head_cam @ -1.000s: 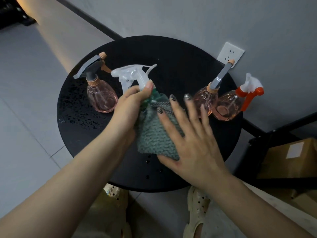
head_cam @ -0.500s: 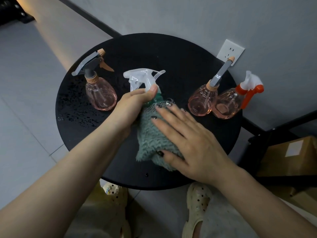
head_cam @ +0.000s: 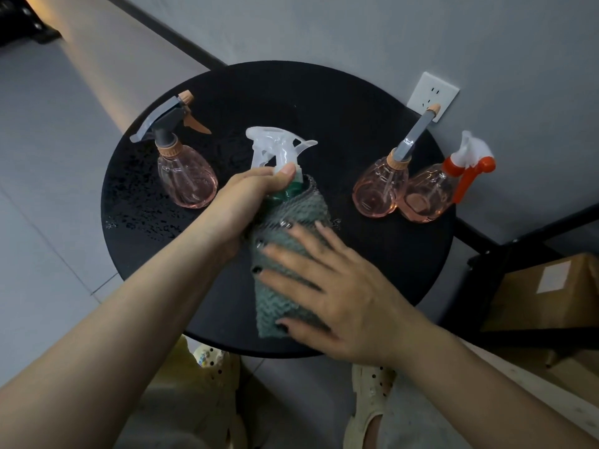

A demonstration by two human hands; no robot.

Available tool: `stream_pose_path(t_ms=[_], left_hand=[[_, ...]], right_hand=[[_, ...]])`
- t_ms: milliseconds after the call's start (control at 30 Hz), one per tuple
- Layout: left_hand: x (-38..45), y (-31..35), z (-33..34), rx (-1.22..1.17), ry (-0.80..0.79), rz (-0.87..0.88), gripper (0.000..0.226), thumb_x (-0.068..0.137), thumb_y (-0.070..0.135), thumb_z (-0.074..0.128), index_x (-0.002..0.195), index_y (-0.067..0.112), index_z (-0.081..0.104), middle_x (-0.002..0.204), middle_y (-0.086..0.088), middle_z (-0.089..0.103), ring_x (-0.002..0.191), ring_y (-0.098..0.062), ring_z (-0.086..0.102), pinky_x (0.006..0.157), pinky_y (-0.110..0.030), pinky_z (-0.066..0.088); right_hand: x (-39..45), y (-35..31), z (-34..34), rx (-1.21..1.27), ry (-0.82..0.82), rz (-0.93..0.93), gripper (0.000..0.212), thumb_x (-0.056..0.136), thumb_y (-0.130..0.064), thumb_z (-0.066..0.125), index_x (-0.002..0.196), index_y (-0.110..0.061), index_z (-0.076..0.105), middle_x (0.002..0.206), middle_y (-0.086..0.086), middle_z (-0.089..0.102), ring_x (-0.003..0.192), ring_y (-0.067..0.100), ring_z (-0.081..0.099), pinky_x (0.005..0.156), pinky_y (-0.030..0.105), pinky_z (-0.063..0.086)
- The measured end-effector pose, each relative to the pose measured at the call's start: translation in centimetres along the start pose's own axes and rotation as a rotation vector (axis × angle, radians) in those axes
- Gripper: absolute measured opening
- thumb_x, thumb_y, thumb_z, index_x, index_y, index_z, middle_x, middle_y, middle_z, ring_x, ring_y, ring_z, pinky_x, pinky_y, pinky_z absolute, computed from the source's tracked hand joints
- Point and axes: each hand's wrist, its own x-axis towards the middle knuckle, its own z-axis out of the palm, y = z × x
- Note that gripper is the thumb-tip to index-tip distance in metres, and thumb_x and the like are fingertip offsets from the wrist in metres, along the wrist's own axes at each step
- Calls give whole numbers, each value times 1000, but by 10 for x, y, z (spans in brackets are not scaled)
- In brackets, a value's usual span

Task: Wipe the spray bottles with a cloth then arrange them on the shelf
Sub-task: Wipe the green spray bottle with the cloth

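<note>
My left hand (head_cam: 241,205) grips the neck of a green spray bottle with a clear white trigger head (head_cam: 279,147), held over the round black table (head_cam: 324,102). A grey-green cloth (head_cam: 285,251) wraps the bottle's body, hiding most of it. My right hand (head_cam: 327,286) presses the cloth against the bottle with fingers spread. A pink bottle with a grey trigger (head_cam: 186,176) stands at the left. Two more pink bottles stand at the right: one with a grey head (head_cam: 381,189), one with a white and orange head (head_cam: 431,196).
Water droplets speckle the table's left side (head_cam: 139,209). A black metal shelf frame (head_cam: 505,244) stands at the right with a cardboard box (head_cam: 544,290) in it. A wall socket (head_cam: 432,95) sits behind the table. My feet in pale clogs (head_cam: 369,400) are below.
My right hand has slid back down the cloth-wrapped bottle toward me, and the cloth's upper edge now reaches the neck. The left hand keeps its grip.
</note>
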Motion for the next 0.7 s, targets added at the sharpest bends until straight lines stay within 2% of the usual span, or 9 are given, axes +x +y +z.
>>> stream_pose_path(t_ms=[133, 233, 367, 467, 533, 600, 700], left_hand=[[0, -1, 0, 19, -23, 13, 27, 84, 40, 61, 88, 13, 63, 80, -8, 65, 66, -19, 61, 65, -30, 44], [0, 0, 0, 28, -57, 8, 39, 75, 45, 62, 94, 11, 64, 84, -12, 64, 67, -22, 59, 64, -31, 44], [-1, -1, 4, 26, -85, -27, 27, 88, 39, 58, 90, 13, 67, 90, -10, 66, 82, -23, 62, 76, -34, 48], [-3, -1, 5, 3, -98, -56, 25, 90, 37, 55, 80, 19, 69, 81, -4, 68, 77, -18, 64, 74, -30, 50], [-3, 0, 4, 13, -90, -53, 25, 89, 37, 56, 76, 20, 68, 78, -2, 67, 77, -19, 62, 75, -32, 47], [-3, 0, 3, 18, -89, -44, 22, 89, 36, 55, 79, 20, 66, 81, -4, 66, 80, -22, 59, 77, -34, 44], [-4, 1, 1, -8, -105, -35, 22, 88, 35, 56, 83, 16, 64, 76, -4, 66, 69, -19, 59, 68, -30, 44]], right_hand=[[-1, -2, 1, -49, -6, -89, 44, 97, -37, 43, 133, -16, 52, 145, 3, 44, 140, 24, 25, 118, 41, 13], [1, 2, -2, 86, 69, 38, 43, 98, -33, 40, 135, -13, 50, 147, 5, 41, 141, 24, 24, 118, 37, 13], [3, 9, -4, 268, 160, 247, 45, 98, -28, 38, 140, -13, 42, 152, 3, 31, 145, 21, 16, 116, 38, 24], [5, 8, -2, 322, 179, 293, 46, 97, -24, 39, 142, -14, 38, 154, -1, 25, 146, 18, 12, 117, 30, 21], [5, 6, -1, 308, 189, 297, 47, 97, -24, 40, 143, -14, 37, 154, -1, 24, 146, 19, 13, 116, 29, 22], [4, 4, -2, 249, 186, 273, 48, 97, -28, 41, 142, -14, 38, 154, 2, 26, 146, 22, 14, 115, 34, 26], [2, 2, -3, 120, 153, 129, 47, 95, -34, 45, 137, -12, 48, 149, 5, 37, 143, 28, 21, 115, 43, 25]])
